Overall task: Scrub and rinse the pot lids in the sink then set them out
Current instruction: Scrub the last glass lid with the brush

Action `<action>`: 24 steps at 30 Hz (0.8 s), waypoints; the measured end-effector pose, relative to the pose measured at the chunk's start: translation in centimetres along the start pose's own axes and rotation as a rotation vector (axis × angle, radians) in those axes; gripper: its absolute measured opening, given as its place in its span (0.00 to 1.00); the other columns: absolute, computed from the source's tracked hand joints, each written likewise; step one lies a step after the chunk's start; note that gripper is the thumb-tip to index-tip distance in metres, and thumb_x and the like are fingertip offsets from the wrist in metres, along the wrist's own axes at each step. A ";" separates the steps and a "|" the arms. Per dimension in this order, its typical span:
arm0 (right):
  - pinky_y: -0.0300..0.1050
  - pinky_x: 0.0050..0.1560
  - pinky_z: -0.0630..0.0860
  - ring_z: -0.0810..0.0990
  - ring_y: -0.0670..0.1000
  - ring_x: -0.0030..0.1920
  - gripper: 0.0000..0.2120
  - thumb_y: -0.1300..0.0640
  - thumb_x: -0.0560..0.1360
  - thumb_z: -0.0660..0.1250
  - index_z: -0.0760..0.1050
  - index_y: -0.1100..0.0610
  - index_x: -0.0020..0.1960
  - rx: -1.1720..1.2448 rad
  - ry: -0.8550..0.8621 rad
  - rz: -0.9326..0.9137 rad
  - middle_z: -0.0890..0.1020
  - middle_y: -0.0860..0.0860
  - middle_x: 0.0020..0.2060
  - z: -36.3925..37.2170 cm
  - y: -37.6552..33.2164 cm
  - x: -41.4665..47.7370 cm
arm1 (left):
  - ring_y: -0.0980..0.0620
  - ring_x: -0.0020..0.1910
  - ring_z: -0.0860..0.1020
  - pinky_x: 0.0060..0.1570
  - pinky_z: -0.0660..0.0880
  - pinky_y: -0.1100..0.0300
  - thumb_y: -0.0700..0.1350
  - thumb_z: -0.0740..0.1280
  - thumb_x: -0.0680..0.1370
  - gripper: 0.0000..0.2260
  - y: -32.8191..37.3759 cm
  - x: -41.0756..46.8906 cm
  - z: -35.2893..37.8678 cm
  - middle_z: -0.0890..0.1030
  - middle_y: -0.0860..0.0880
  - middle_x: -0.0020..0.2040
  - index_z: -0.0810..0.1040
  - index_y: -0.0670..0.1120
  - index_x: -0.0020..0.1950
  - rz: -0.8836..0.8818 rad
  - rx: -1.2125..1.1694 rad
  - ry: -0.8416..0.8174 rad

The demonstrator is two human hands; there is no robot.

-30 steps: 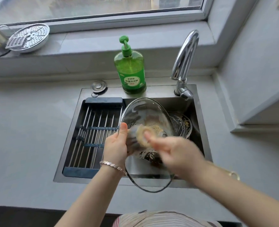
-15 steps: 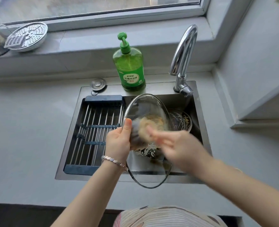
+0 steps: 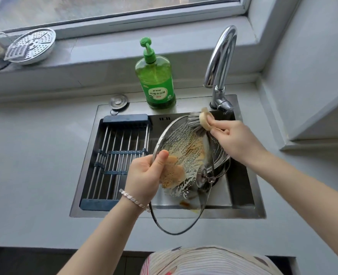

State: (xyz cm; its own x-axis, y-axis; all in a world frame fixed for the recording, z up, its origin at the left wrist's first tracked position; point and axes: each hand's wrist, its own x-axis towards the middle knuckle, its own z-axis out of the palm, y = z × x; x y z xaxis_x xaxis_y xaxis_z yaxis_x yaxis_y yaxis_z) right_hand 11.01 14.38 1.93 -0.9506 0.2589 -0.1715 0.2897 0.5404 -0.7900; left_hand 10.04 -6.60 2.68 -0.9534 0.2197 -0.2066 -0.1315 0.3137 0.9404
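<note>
A large glass pot lid [image 3: 186, 151] with a metal rim stands tilted over the sink [image 3: 243, 195], streaked with suds and brown grease. My left hand [image 3: 146, 175] grips its left edge, thumb on the rim. My right hand [image 3: 233, 137] pinches a round scrubbing brush [image 3: 200, 123] with grey bristles at the lid's top right edge. A second lid [image 3: 220, 155] lies in the basin behind the glass one, mostly hidden.
A green dish soap bottle [image 3: 156, 76] and a chrome tap [image 3: 220, 62] stand behind the sink. A blue drying rack [image 3: 118, 159] fills the sink's left half. A perforated metal steamer plate [image 3: 32, 45] sits on the windowsill at left.
My right hand has moved the brush from the lid's middle up to its top right edge. The lid is more soapy and my left hand holds it lower on the rim.
</note>
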 end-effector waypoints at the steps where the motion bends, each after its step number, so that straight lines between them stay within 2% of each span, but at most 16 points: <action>1: 0.47 0.50 0.76 0.81 0.52 0.44 0.17 0.55 0.78 0.61 0.71 0.44 0.66 0.015 -0.021 -0.044 0.83 0.43 0.45 0.2 -0.5 -0.5 | 0.51 0.33 0.82 0.35 0.80 0.56 0.56 0.62 0.68 0.18 0.1 -0.1 0.1 0.83 0.48 0.31 0.81 0.41 0.38 0.002 0.000 -0.004; 3: 0.56 0.48 0.79 0.82 0.59 0.44 0.17 0.55 0.78 0.62 0.72 0.42 0.64 0.081 -0.128 -0.220 0.84 0.45 0.46 1.5 -1.9 -2.6 | 0.57 0.32 0.82 0.32 0.79 0.64 0.51 0.63 0.72 0.12 0.3 -0.1 -0.1 0.82 0.53 0.29 0.81 0.45 0.38 -0.010 -0.044 -0.001; 4: 0.57 0.44 0.80 0.83 0.58 0.42 0.16 0.54 0.78 0.62 0.72 0.42 0.64 0.100 -0.184 -0.257 0.85 0.44 0.43 1.8 -2.0 -3.3 | 0.59 0.30 0.81 0.30 0.77 0.67 0.47 0.62 0.74 0.10 0.3 0.0 -0.2 0.82 0.55 0.28 0.80 0.45 0.38 -0.010 -0.058 0.004; 5: 0.52 0.35 0.78 0.81 0.53 0.34 0.16 0.54 0.78 0.62 0.72 0.42 0.64 0.092 -0.186 -0.239 0.84 0.41 0.36 1.5 -1.5 -2.8 | 0.60 0.29 0.81 0.28 0.76 0.68 0.45 0.62 0.76 0.10 0.4 0.1 -0.3 0.81 0.55 0.27 0.80 0.45 0.38 -0.006 -0.065 0.005; 6: 0.45 0.29 0.71 0.75 0.45 0.26 0.16 0.53 0.78 0.61 0.72 0.44 0.65 0.075 -0.127 -0.167 0.80 0.38 0.28 1.1 -0.5 -1.2 | 0.60 0.29 0.81 0.28 0.75 0.69 0.44 0.62 0.76 0.10 0.5 0.1 -0.5 0.81 0.55 0.27 0.80 0.44 0.38 0.002 -0.075 0.001; 7: 0.39 0.28 0.64 0.68 0.42 0.24 0.16 0.52 0.78 0.61 0.72 0.45 0.65 0.057 -0.049 -0.079 0.74 0.36 0.23 0.4 0.4 0.4 | 0.60 0.29 0.81 0.28 0.76 0.69 0.45 0.62 0.75 0.10 0.6 0.0 -0.6 0.81 0.55 0.27 0.80 0.44 0.39 0.018 -0.080 -0.007; 9: 0.36 0.30 0.59 0.67 0.39 0.24 0.17 0.53 0.78 0.62 0.72 0.48 0.66 0.071 0.014 0.036 0.69 0.34 0.23 -0.2 1.4 1.7 | 0.59 0.31 0.82 0.30 0.77 0.67 0.49 0.63 0.71 0.11 0.8 -0.1 -0.6 0.82 0.54 0.28 0.80 0.44 0.38 0.040 -0.079 -0.019; 11: 0.43 0.30 0.70 0.76 0.40 0.28 0.16 0.54 0.78 0.62 0.72 0.43 0.64 0.176 -0.056 -0.108 0.76 0.32 0.28 0.8 0.2 -0.2 | 0.58 0.31 0.82 0.31 0.78 0.66 0.50 0.62 0.70 0.11 0.9 0.1 -0.6 0.82 0.53 0.29 0.80 0.44 0.38 0.025 -0.104 -0.005; 13: 0.60 0.38 0.78 0.82 0.58 0.39 0.15 0.53 0.77 0.63 0.71 0.34 0.58 0.249 -0.200 -0.223 0.84 0.41 0.42 2.1 -1.3 -3.0 | 0.57 0.30 0.82 0.30 0.78 0.65 0.48 0.62 0.72 0.11 0.8 0.4 -0.9 0.82 0.52 0.28 0.80 0.43 0.38 -0.015 -0.146 0.016; 14: 0.60 0.40 0.78 0.82 0.60 0.40 0.14 0.52 0.77 0.63 0.72 0.34 0.57 0.230 -0.198 -0.222 0.85 0.43 0.41 2.1 -1.3 -3.0 | 0.57 0.30 0.82 0.30 0.78 0.65 0.47 0.61 0.73 0.12 0.8 0.5 -1.1 0.82 0.51 0.28 0.80 0.43 0.38 -0.039 -0.172 0.023; 15: 0.53 0.36 0.78 0.81 0.55 0.34 0.14 0.51 0.77 0.63 0.73 0.36 0.59 0.215 -0.146 -0.186 0.83 0.41 0.34 1.7 -0.6 -1.9 | 0.55 0.30 0.82 0.30 0.79 0.64 0.47 0.61 0.74 0.12 0.8 0.5 -1.2 0.82 0.50 0.28 0.80 0.42 0.38 -0.059 -0.199 0.027; 17: 0.34 0.28 0.64 0.68 0.41 0.24 0.16 0.53 0.78 0.62 0.73 0.47 0.65 0.135 0.030 0.001 0.71 0.39 0.21 0.3 1.3 1.3 | 0.53 0.31 0.82 0.31 0.80 0.61 0.50 0.62 0.70 0.13 0.8 0.2 -1.5 0.83 0.48 0.29 0.81 0.42 0.38 -0.068 -0.228 0.034; 19: 0.34 0.29 0.60 0.65 0.40 0.24 0.17 0.56 0.78 0.61 0.72 0.51 0.67 0.108 0.056 0.063 0.68 0.38 0.21 -0.3 2.1 2.0 | 0.52 0.31 0.82 0.32 0.80 0.59 0.50 0.62 0.69 0.14 1.0 -0.1 -1.4 0.83 0.48 0.30 0.81 0.41 0.38 -0.056 -0.234 0.020; 21: 0.39 0.33 0.72 0.77 0.39 0.30 0.17 0.55 0.78 0.62 0.71 0.47 0.66 0.144 -0.056 -0.113 0.76 0.34 0.27 0.6 0.6 0.0 | 0.53 0.31 0.82 0.32 0.80 0.60 0.49 0.62 0.69 0.14 1.0 0.1 -1.3 0.83 0.48 0.30 0.81 0.41 0.38 -0.077 -0.245 0.017; 22: 0.48 0.40 0.78 0.82 0.43 0.39 0.16 0.53 0.77 0.63 0.71 0.44 0.64 0.182 -0.167 -0.177 0.81 0.35 0.37 1.1 -0.5 -1.6 | 0.53 0.30 0.82 0.31 0.80 0.60 0.49 0.62 0.69 0.14 0.8 0.2 -1.4 0.83 0.47 0.30 0.81 0.41 0.37 -0.098 -0.262 0.020; 24: 0.55 0.56 0.77 0.81 0.52 0.54 0.13 0.44 0.74 0.63 0.73 0.37 0.58 0.179 -0.252 -0.170 0.81 0.40 0.52 1.2 -0.2 -2.0 | 0.52 0.31 0.83 0.30 0.80 0.61 0.53 0.65 0.68 0.15 0.7 0.3 -1.7 0.83 0.46 0.31 0.82 0.42 0.35 -0.128 -0.306 0.028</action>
State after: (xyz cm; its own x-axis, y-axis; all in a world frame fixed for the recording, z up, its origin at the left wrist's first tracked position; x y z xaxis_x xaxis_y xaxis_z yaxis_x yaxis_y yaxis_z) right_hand 12.75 12.74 1.70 -0.9878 -0.0403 -0.1505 0.1216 0.4043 -0.9065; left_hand 9.23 -7.84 3.74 -0.9305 0.1698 -0.3246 -0.3219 0.0440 0.9457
